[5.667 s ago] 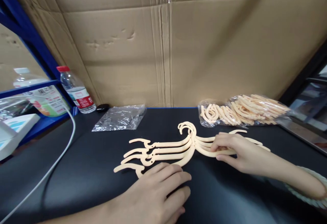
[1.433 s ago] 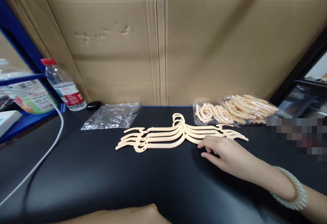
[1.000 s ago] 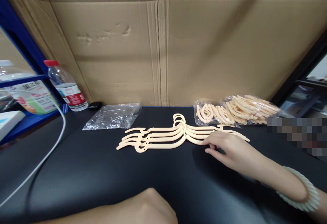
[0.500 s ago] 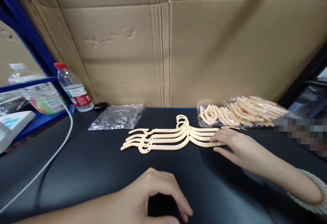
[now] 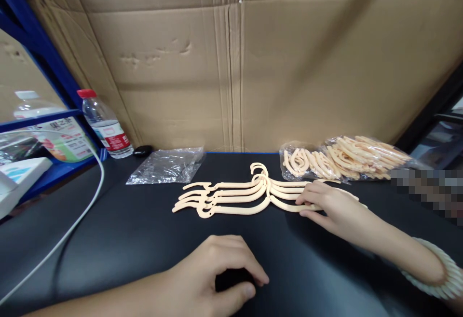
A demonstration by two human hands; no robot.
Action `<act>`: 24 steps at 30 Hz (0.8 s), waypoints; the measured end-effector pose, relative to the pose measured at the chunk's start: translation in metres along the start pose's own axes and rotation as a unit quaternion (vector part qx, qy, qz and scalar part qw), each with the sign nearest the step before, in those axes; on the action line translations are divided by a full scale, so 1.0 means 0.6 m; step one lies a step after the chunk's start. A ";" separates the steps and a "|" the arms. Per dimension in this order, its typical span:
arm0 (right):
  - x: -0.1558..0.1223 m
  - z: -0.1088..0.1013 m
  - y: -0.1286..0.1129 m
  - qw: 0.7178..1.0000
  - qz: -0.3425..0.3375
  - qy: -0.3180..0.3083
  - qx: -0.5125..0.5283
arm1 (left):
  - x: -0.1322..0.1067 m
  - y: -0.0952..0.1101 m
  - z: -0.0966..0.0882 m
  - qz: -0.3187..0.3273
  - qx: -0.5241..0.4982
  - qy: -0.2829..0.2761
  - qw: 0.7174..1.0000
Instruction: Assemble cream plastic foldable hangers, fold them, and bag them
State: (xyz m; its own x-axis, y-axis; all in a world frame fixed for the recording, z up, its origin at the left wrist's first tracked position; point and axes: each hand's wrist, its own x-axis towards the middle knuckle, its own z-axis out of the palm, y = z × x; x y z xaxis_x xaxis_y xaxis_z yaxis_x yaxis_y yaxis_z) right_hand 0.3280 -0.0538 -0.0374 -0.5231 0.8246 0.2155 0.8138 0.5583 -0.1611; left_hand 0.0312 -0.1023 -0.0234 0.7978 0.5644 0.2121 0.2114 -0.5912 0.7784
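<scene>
Several cream plastic clothes hangers (image 5: 240, 209) lie overlapped in a staggered row on the black table, their hooks toward the back. My right hand (image 5: 321, 203) is at their right arms, with thumb and fingers closed around the right arm of the nearest hanger. The palm and fingers cover part of the other arms, whose tips show past the hand. In front of the row, my left hand (image 5: 231, 268) rests low over the table with curled fingers. A gap shows between its thumb and fingers, and it holds nothing.
Clear bags of cream hanger parts (image 5: 350, 158) lie at the back right. A flat clear plastic bag (image 5: 166, 165) is at the back left, near a red-capped bottle (image 5: 108, 126). A white cable (image 5: 81, 215) crosses the left side. Cardboard (image 5: 173, 75) walls the back.
My right hand has shifted slightly, and the nearest hanger has moved a little to the right with it. My left thumb has come more into view, nearer the fingers.
</scene>
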 end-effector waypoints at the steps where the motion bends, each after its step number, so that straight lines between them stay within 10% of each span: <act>1: 0.001 0.001 0.000 1.000 0.000 -0.002 0.002 | 0.000 0.000 0.000 -0.005 -0.001 0.006 1.000; 24: 0.001 -0.007 -0.009 0.986 0.046 0.051 0.155 | 0.005 -0.012 0.002 -0.117 -0.066 0.116 0.984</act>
State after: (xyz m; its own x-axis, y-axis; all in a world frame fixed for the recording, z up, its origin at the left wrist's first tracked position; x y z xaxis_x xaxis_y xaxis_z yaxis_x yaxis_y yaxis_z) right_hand 0.3242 -0.0565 -0.0321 -0.4104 0.8681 0.2793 0.7321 0.4963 -0.4666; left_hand 0.0328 -0.0967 -0.0288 0.5827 0.8012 0.1360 0.2864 -0.3591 0.8883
